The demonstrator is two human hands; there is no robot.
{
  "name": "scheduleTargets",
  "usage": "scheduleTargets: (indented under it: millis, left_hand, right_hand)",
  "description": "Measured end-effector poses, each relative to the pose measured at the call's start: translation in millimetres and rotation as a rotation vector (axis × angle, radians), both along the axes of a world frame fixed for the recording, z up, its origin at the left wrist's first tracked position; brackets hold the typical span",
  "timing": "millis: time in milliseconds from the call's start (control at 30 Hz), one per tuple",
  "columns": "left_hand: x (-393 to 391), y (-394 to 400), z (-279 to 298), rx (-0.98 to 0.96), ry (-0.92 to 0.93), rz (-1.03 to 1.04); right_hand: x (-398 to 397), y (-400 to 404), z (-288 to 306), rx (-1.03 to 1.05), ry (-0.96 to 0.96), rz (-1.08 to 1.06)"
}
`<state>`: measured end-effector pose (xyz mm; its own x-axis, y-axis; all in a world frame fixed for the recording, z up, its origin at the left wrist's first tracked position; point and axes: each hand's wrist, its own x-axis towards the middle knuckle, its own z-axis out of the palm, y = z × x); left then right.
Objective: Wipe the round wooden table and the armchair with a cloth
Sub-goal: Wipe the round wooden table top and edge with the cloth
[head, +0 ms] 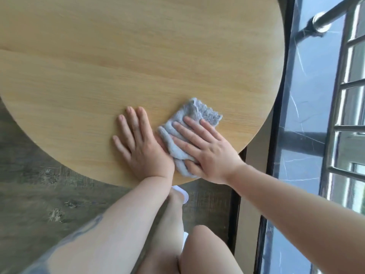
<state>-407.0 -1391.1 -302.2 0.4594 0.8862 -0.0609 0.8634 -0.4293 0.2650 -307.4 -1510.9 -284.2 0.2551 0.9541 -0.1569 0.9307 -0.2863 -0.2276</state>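
Knees and a bare shin fill the bottom of our view, with a white shoe (182,192) showing on the grey floor (39,194) just under the near rim of the desk (98,56). Our forearms reach up from there, the left one marked with dark ink near the elbow. Our left hand (140,145) lies flat on the desk close to its near edge, fingers spread and straight, its grip open and holding nothing; its thumb side touches the edge of the cloth (197,115). Our right hand (205,151) lies palm down on top of the cloth, fingers stretched out and pressing it against the wood, so that grip is open too, flat on the fabric and not closed around it. The cloth is a grey-blue, nubbly rag, loosely folded, sitting on the near right part of the round top, with its far corner sticking out beyond our fingertips. Past the hands the pale wood grain runs bare to the far rim. To the right of the desk stands a dark frame with glass, and beyond it a steel railing (320,22).
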Motion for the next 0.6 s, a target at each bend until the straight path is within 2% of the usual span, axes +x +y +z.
scheduleTargets:
  millis: [33,67,100,167,200,233,267,333,367,400,433,467,533,567,600]
  left_hand:
    - [1,0,0,0.002,0.001,-0.009]
    - [2,0,0,0.010,0.007,-0.015]
    - [3,0,-1,0.020,0.013,-0.016]
    - [2,-1,-2,0.027,0.016,-0.016]
    - [1,-1,-2,0.028,0.013,-0.014]
    - [0,-1,-3,0.026,0.010,-0.007]
    - [0,0,-3,0.017,0.006,-0.001]
    - [0,1,-1,-0.005,0.004,-0.006]
    - [1,1,0,-0.008,0.005,-0.008]
    - [1,0,1,-0.007,0.008,-0.006]
    - [2,0,2,-0.008,0.011,-0.006]
    - [2,0,2,-0.006,0.012,-0.012]
    - [2,1,1,0.004,0.015,-0.005]
    - [2,0,1,0.001,0.019,0.003]
    - [1,-1,2,-0.008,0.023,0.007]
  right_hand:
    - [22,-16,1,-0.025,-0.013,0.090]
    - [43,-27,-2,-0.050,-0.026,-0.037]
    - [64,-28,-4,-0.053,-0.028,-0.337]
    - [82,-8,-3,-0.011,-0.037,-1.067]
    - [71,12,-1,-0.026,-0.049,-1.217]
    - [52,29,1,-0.026,-0.048,-1.153]
    - [29,39,1,0.003,-0.017,-0.900]
    - [-3,29,1,0.010,0.050,-0.163]
    - [6,18,7,-0.030,0.062,0.094]
    - [31,5,5,-0.056,0.016,0.237]
    - [58,-7,2,-0.074,-0.046,0.205]
    - [87,-14,0,-0.086,-0.078,-0.001]
    - [136,-11,-2,-0.024,-0.061,-0.752]
    - [139,-1,-3,-0.030,-0.058,-1.043]
    - [127,13,0,-0.065,-0.062,-1.151]
